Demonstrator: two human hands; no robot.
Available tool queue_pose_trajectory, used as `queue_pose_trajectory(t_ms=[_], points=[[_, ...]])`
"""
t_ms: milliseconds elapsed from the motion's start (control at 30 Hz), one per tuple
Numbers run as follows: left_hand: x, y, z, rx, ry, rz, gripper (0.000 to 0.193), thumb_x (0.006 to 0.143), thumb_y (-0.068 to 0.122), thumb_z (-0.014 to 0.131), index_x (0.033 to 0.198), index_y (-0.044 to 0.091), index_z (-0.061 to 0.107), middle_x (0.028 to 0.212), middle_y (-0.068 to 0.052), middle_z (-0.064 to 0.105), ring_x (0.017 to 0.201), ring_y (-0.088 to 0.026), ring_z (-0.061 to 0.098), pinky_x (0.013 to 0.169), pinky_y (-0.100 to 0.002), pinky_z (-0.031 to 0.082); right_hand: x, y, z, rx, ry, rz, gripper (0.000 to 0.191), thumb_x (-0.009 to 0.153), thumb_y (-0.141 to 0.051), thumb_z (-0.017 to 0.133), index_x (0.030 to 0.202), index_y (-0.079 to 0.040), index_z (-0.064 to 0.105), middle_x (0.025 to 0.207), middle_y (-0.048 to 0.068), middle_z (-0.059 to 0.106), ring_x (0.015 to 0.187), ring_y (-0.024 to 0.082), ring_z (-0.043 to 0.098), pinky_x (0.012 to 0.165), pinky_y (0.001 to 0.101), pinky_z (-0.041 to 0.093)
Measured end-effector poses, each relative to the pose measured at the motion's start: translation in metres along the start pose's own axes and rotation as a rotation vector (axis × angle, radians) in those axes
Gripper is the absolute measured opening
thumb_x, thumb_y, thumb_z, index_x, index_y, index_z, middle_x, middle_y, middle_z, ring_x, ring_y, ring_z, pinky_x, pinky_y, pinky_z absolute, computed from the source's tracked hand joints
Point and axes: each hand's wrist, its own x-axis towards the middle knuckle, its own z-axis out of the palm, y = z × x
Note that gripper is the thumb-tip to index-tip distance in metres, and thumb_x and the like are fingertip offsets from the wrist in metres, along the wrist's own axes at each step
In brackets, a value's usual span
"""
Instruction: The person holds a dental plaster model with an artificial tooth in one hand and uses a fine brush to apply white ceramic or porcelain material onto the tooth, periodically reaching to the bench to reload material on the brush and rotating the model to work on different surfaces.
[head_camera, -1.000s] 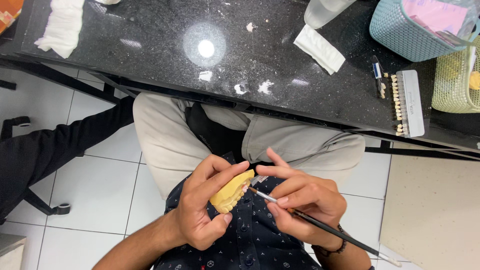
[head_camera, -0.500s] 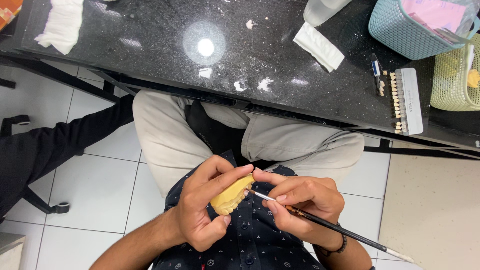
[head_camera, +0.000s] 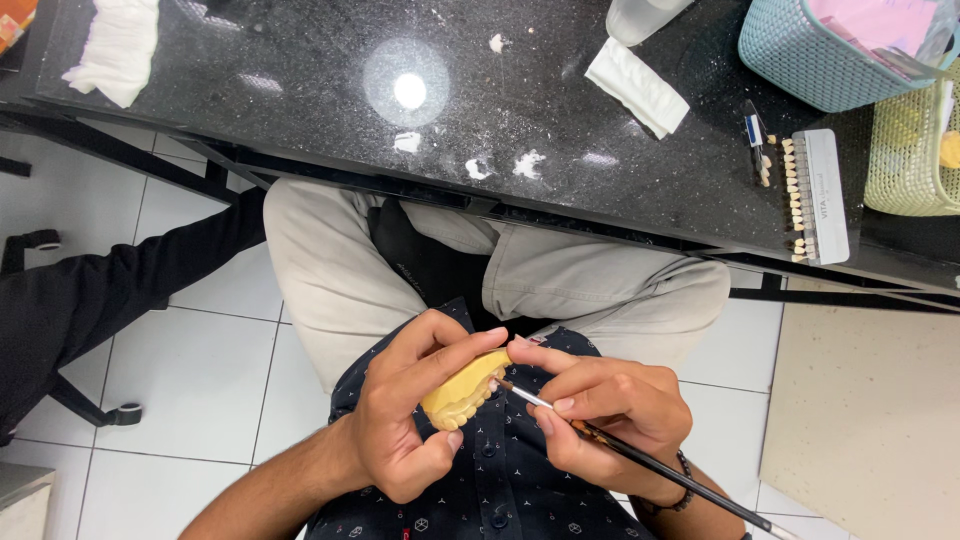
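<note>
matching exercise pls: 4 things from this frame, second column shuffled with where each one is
1. yellow dental cast
2. thin brush
3. tooth shade strip
4. teal basket

a. counter's top right corner
b. in the right hand
c. counter's right side, near its front edge
d. in the left hand

Pairs: 1-d, 2-b, 3-c, 4-a

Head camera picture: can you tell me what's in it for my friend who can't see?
Seen from above, a seated person's left hand holds a yellow model of teeth, while the right hand touches a thin brush to it. Beyond their knees, a black speckled counter holds a strip of sample teeth, a folded white cloth and a blue basket.
</note>
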Motion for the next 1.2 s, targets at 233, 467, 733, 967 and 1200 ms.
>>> queue_pose_trajectory(t_ms=[233, 467, 733, 967, 1200], points=[[0.0002, -0.0022, -0.0016, -0.149, -0.041, -0.098, 0.08, 0.079, 0.035, 0.059, 0.147, -0.009, 0.056, 0.109, -0.015, 0.06, 0.094, -0.02, 0.059, 0.083, -0.031, 0.049, -0.0055, 0.0004, 0.0034, 0.02, 0.03, -0.074, 0.024, 0.085, 0.009, 0.072, 0.099, -0.003, 0.056, 0.085, 0.014, 0.073, 0.085, 0.023, 0.08, 0.102, 0.0541, 0.065], [-0.0006, -0.0042, 0.0003, -0.147, -0.039, -0.087, 0.081, 0.078, 0.033, 0.059, 0.147, -0.008, 0.056, 0.109, -0.014, 0.06, 0.093, -0.02, 0.058, 0.083, -0.03, 0.05, -0.0057, 0.0012, 0.0057, -0.032, 0.042, -0.108, 0.026, 0.084, 0.009, 0.073, 0.099, -0.005, 0.056, 0.083, 0.011, 0.073, 0.085, 0.023, 0.08, 0.098, 0.052, 0.067], [-0.0016, -0.0043, 0.0011, -0.126, -0.033, -0.084, 0.08, 0.078, 0.033, 0.059, 0.147, -0.008, 0.056, 0.109, -0.014, 0.06, 0.093, -0.02, 0.059, 0.082, -0.03, 0.05, -0.006, -0.0008, 0.0043, -0.06, 0.032, -0.076, 0.027, 0.083, 0.008, 0.075, 0.098, -0.004, 0.056, 0.084, 0.013, 0.075, 0.096, 0.033, 0.081, 0.088, 0.0429, 0.069], [-0.0018, -0.0043, 0.0014, -0.127, -0.033, -0.072, 0.08, 0.078, 0.032, 0.06, 0.147, -0.008, 0.056, 0.11, -0.014, 0.06, 0.094, -0.02, 0.059, 0.083, -0.031, 0.051, -0.0067, 0.0005, 0.0043, -0.051, 0.037, -0.086, 0.026, 0.084, 0.008, 0.075, 0.098, -0.004, 0.056, 0.084, 0.013, 0.074, 0.096, 0.034, 0.081, 0.091, 0.0449, 0.069], [-0.0028, -0.0051, 0.0026, -0.11, -0.027, -0.056, 0.08, 0.078, 0.031, 0.06, 0.148, -0.008, 0.055, 0.111, -0.015, 0.059, 0.095, -0.02, 0.059, 0.084, -0.031, 0.051, -0.0074, 0.0, 0.0042, -0.058, 0.028, -0.091, 0.026, 0.084, 0.008, 0.074, 0.098, -0.004, 0.057, 0.083, 0.013, 0.074, 0.092, 0.031, 0.082, 0.093, 0.0464, 0.069]])
